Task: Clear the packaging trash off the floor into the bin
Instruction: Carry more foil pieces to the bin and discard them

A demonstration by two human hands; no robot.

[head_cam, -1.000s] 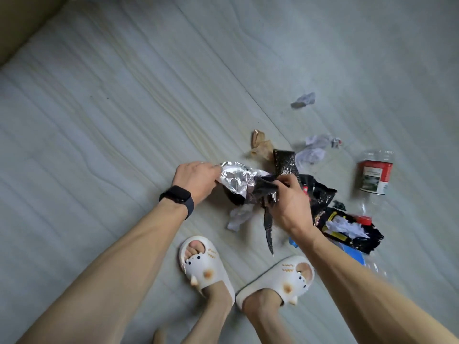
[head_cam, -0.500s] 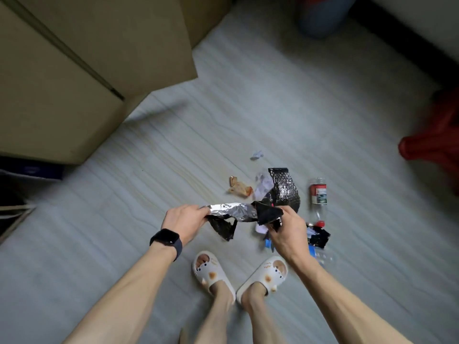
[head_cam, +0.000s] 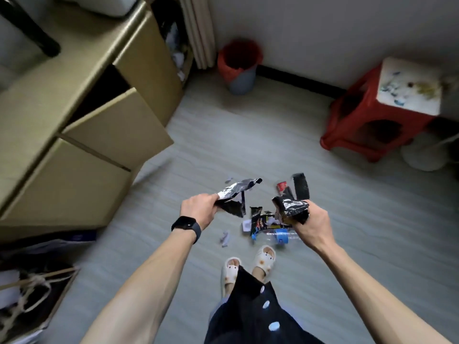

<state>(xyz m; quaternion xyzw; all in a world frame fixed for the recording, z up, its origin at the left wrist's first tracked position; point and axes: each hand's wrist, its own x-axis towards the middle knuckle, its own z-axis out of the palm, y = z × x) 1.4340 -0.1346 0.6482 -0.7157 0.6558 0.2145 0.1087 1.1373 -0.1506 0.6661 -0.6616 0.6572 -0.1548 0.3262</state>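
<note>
Against the far wall stands our red-lined bin (head_cam: 239, 65), well ahead of both hands. Our left hand (head_cam: 198, 211) pinches a foil wrapper (head_cam: 234, 194); our right hand (head_cam: 310, 219) clamps a crumpled black wrapper (head_cam: 290, 207).

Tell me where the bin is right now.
In the head view the bin, grey with a red liner, stands upper centre against the far wall, between the curtain and the red stool.
</note>
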